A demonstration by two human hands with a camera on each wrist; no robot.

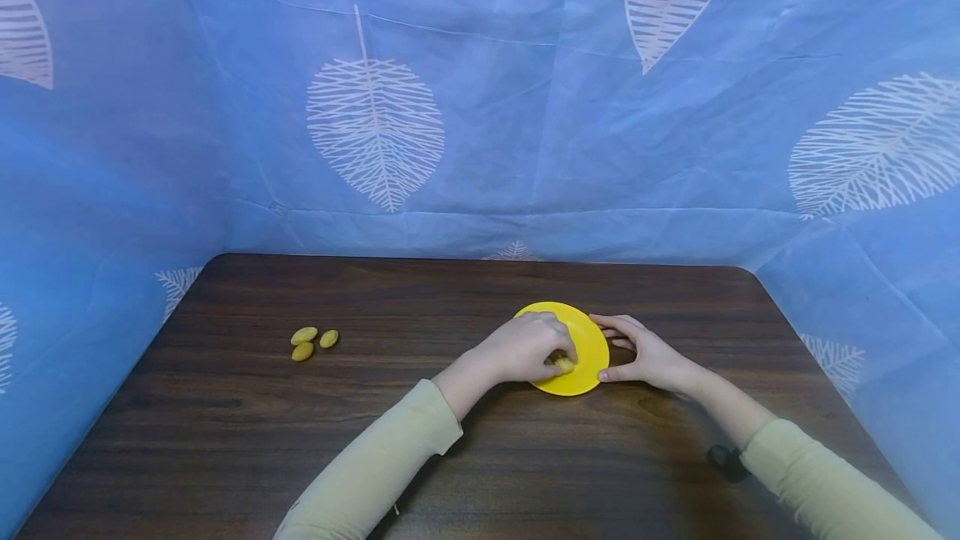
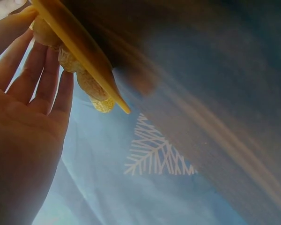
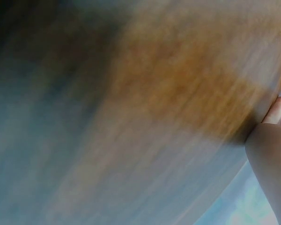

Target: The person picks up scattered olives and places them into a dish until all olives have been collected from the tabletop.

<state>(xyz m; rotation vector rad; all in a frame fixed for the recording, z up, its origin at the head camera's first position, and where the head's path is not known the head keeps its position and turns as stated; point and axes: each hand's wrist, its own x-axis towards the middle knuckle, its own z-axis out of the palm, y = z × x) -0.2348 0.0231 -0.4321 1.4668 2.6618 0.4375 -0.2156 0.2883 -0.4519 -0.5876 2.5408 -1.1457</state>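
Over the yellow plate [image 1: 595, 348], my left hand [image 1: 528, 346] bends its fingers down and holds a yellow oval piece [image 1: 564, 365], possibly a nut or small dried fruit. In the left wrist view, several wrinkled yellow pieces [image 2: 91, 86] lie along the plate's surface beside the left fingers [image 2: 50, 75]. My right hand [image 1: 651, 357] is at the plate's right edge, thumb and forefinger spread apart and touching the rim. Only part of that hand shows in the right wrist view, at the right border, and most of the plate is cut off there.
Three more yellow oval pieces [image 1: 303, 336] lie close together on the left of the dark wooden table [image 1: 405, 290]. Blue cloth [image 1: 510, 123] with white leaf prints hangs behind the table and along both sides. A small dark object [image 1: 726, 462] is by the right sleeve.
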